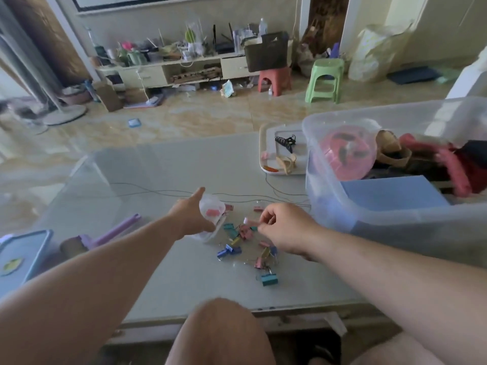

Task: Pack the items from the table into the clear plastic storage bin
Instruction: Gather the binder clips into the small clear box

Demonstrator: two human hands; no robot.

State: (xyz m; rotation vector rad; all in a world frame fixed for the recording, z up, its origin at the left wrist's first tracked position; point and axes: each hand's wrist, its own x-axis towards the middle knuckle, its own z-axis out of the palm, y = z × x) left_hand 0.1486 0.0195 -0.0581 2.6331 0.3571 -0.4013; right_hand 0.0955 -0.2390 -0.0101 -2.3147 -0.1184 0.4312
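Several coloured binder clips [246, 246] lie scattered on the glass table [184, 164] in front of me. My left hand [192, 214] holds a small clear plastic container [212, 216], tilted on its side, with pink clips inside. Just right of it, my right hand [286, 227] pinches a pink clip between thumb and fingers above the pile. The clear plastic storage bin [369, 217] stands at the right of the table, holding a pink round thing, a blue box and dark clothing.
A white tray [264, 143] with a black hair claw and a tan clip sits behind the bin's left corner. A purple lint roller [105, 237] and a blue lid [25, 252] lie at the left. A thin wire crosses the table. My knees are below the front edge.
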